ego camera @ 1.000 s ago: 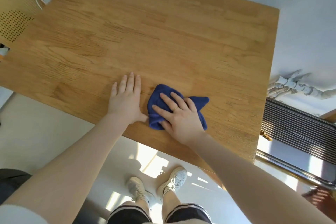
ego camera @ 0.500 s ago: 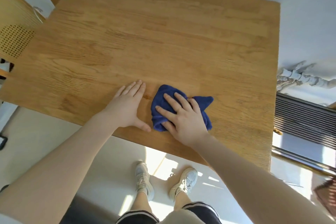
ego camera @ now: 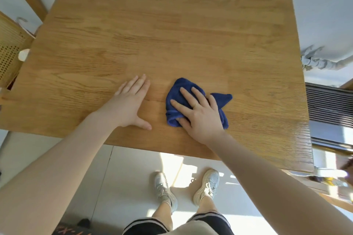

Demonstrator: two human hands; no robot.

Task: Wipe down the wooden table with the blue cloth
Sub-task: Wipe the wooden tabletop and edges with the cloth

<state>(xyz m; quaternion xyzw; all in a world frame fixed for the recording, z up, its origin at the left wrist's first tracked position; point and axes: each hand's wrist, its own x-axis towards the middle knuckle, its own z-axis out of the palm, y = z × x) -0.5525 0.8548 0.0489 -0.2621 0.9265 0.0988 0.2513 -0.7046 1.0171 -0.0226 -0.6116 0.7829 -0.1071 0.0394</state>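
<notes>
A bunched blue cloth (ego camera: 221,101) lies on the wooden table (ego camera: 172,34) near its front edge. My right hand (ego camera: 198,112) presses flat on the cloth with straight, spread fingers and covers much of it. My left hand (ego camera: 131,105) rests flat on the bare wood just left of the cloth, fingers straight, thumb out, a small gap between it and the cloth.
A wooden chair with a perforated back (ego camera: 11,51) stands at the table's left edge. A radiator grille (ego camera: 328,105) and wrapped pipes (ego camera: 321,61) are to the right. My feet in white sneakers (ego camera: 187,187) stand on the pale floor below the front edge.
The right hand has slid the cloth a little to the right, opening a gap from the left hand. The left hand has turned slightly on the wood. The camera view shifted.
</notes>
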